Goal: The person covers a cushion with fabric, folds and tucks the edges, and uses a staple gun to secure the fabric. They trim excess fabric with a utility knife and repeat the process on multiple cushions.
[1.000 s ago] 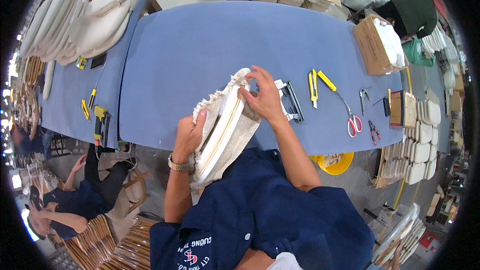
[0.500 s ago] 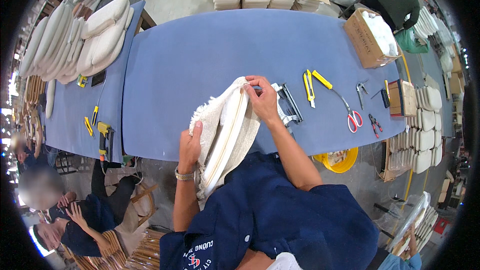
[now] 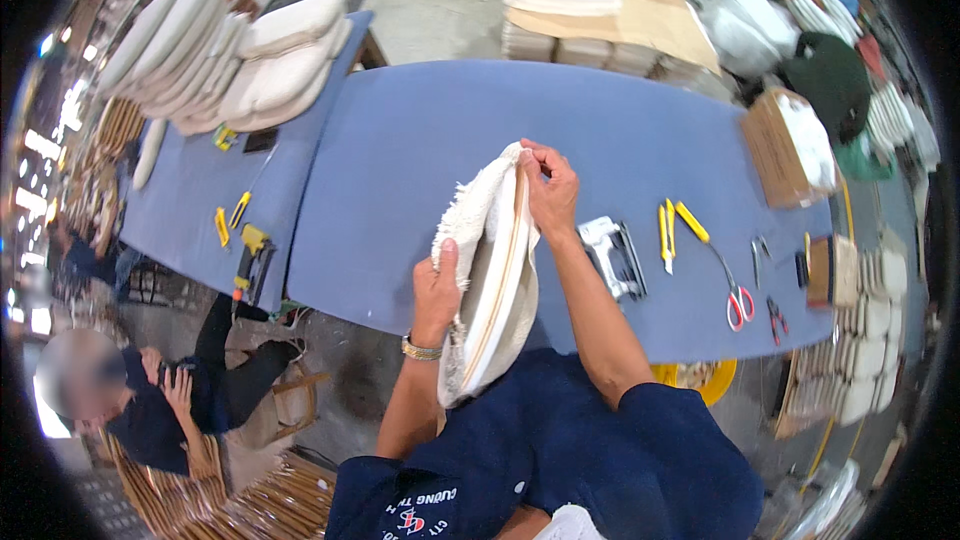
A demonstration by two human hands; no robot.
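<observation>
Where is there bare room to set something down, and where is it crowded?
The flat blue tabletop is free beyond the frayed cream fabric cushion, leftward to the dark seam and rightward to the brown cardboard box. Another patch lies between the left hand and that seam. Crowded: the near right, with a silver staple gun, yellow cutter and red-handled scissors.
</observation>
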